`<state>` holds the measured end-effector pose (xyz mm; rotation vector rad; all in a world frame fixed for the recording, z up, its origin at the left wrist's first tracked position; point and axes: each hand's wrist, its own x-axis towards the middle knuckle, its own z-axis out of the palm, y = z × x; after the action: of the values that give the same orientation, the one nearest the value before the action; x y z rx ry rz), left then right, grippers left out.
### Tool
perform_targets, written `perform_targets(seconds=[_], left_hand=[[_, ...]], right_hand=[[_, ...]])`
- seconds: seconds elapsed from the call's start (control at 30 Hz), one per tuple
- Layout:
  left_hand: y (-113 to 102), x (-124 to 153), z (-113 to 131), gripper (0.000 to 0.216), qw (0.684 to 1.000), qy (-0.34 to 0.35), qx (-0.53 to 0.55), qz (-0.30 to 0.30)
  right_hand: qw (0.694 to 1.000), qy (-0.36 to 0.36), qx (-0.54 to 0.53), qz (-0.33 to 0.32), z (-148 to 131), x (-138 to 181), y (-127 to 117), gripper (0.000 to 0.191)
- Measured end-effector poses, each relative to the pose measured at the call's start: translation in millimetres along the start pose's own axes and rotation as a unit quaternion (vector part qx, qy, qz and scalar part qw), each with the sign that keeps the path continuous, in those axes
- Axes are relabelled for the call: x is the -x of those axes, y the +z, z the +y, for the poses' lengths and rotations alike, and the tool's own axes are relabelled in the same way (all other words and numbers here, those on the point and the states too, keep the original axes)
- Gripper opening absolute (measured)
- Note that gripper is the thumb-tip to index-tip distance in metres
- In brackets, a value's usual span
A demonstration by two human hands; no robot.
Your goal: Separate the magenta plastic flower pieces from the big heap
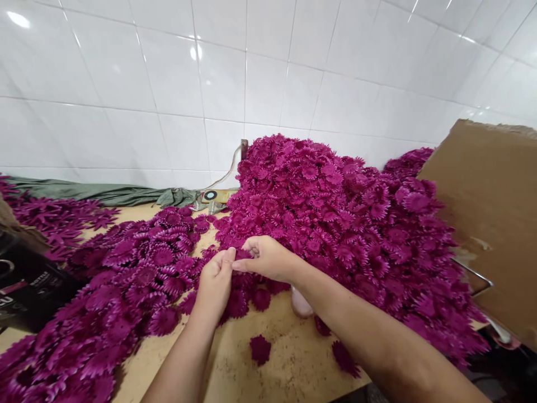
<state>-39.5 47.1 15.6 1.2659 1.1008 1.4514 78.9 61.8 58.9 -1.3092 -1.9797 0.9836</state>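
Observation:
My left hand (pixel 216 277) and my right hand (pixel 266 258) meet over the middle of the wooden table (pixel 289 352), fingertips pinched together on a magenta fabric flower piece (pixel 242 253). A tall heap of the same magenta flower pieces (pixel 335 224) rises just behind and to the right of my hands. A flatter spread of darker magenta pieces (pixel 126 280) lies to the left of my left hand. A few loose pieces (pixel 260 348) lie on the bare wood below my wrists.
A brown cardboard sheet (pixel 490 224) leans at the right edge. A black box (pixel 29 285) sits at the left. A green cloth (pixel 104 193) and a cable run along the white tiled wall (pixel 251 73). A pale small object (pixel 301 305) shows under my right forearm.

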Motion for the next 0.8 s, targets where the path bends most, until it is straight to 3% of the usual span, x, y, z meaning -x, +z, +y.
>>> perform_targets(seconds=[0.1, 0.27, 0.4, 0.5, 0.57, 0.67, 0.73, 0.8], left_hand=[[2.5, 0.6, 1.4, 0.035, 0.999, 0.000, 0.027, -0.029], [5.1, 0.5, -0.9, 0.023, 0.999, 0.022, -0.003, -0.023], [5.0, 1.8, -1.5, 0.022, 0.999, 0.047, -0.020, -0.003], [3.5, 4.9, 1.8, 0.026, 0.998, 0.041, -0.038, 0.023], [3.1, 5.9, 4.0, 0.029, 0.998, 0.029, -0.028, 0.039], [5.0, 4.9, 5.5, 0.031, 0.999, 0.007, 0.011, 0.039], [6.9, 4.1, 5.0, 0.032, 0.999, -0.004, 0.029, 0.024], [7.9, 4.2, 3.5, 0.032, 0.999, -0.010, 0.045, 0.009]], right_hand=[[0.999, -0.004, -0.041, 0.003, 3.2, -5.3, -8.6, 0.015], [0.989, -0.017, 0.108, 0.095, -5.7, -2.2, -8.0, 0.019], [0.942, -0.039, 0.299, 0.149, -8.4, -3.1, -2.5, 0.019], [0.899, 0.023, 0.386, 0.207, -2.2, -9.9, -20.7, 0.023], [0.888, 0.070, 0.376, 0.254, 1.3, -12.4, -40.9, 0.023], [0.923, 0.036, 0.285, 0.257, -2.3, -6.4, -59.4, 0.023], [0.963, -0.005, 0.201, 0.178, -9.5, 2.8, -54.7, 0.018], [0.983, -0.049, 0.155, 0.084, -15.5, 11.5, -40.2, 0.022]])
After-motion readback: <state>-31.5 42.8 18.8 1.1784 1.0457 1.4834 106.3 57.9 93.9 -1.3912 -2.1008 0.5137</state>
